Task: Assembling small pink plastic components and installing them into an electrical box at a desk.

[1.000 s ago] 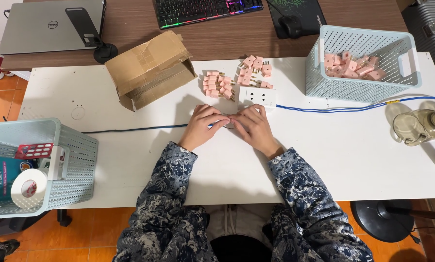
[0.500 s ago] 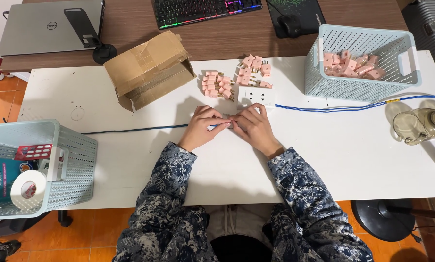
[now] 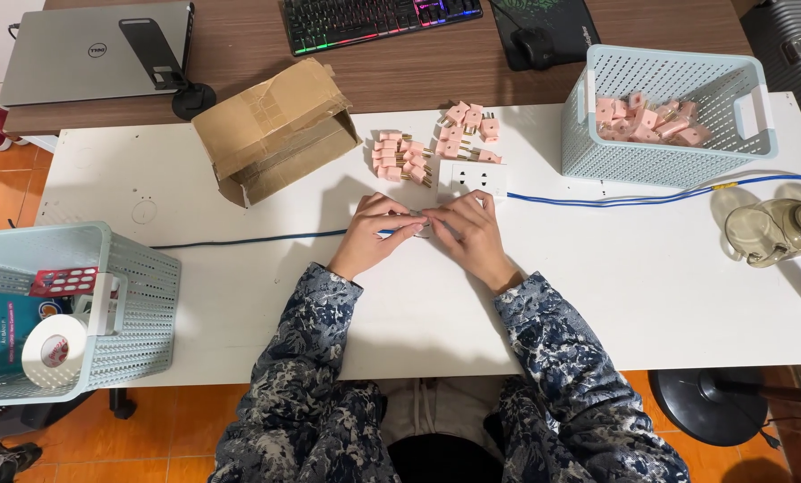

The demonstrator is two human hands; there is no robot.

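From the head camera, your left hand (image 3: 372,234) and right hand (image 3: 472,234) meet at the middle of the white table (image 3: 651,295), fingertips pressed together around a blue cable (image 3: 248,240) that runs in from the left; your left fingers pinch it where it ends, and a small pale piece sits between both sets of fingertips, too covered to identify. Just beyond your knuckles lies a white socket plate (image 3: 478,177), and behind it two loose heaps of pink plugs (image 3: 402,157), with more in the pale blue basket (image 3: 669,112) to the right. A second blue cable (image 3: 615,199) trails off rightward past a glass jug (image 3: 776,231). An open cardboard box (image 3: 275,130) sits up left. You look to be mid-way through fitting something onto the cable end; the next move likely needs a steady pinch and a straight, aligned push, keeping the cable from buckling.
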